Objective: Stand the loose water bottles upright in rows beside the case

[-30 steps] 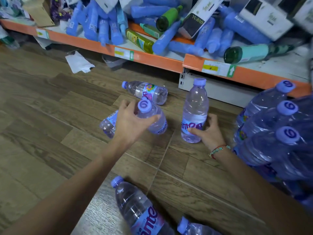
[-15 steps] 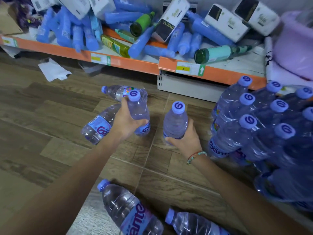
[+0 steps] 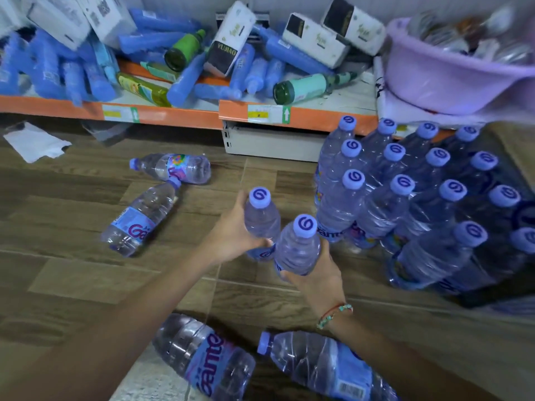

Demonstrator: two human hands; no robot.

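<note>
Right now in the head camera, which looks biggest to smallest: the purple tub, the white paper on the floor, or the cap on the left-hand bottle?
1. purple tub
2. white paper
3. cap

The tub is partly cut off, yet still looks biggest.

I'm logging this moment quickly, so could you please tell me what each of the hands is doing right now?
Left hand: closed around an upright water bottle.
Right hand: closed around a second upright water bottle, beside the case of bottles.

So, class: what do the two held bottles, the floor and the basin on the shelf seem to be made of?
Held bottles: clear thin plastic, see-through, matte lilac caps. Floor: wood-look planks, maybe laminate or tile, given the seam lines. Basin: glossy lilac plastic, probably, by its moulded rim.
</note>
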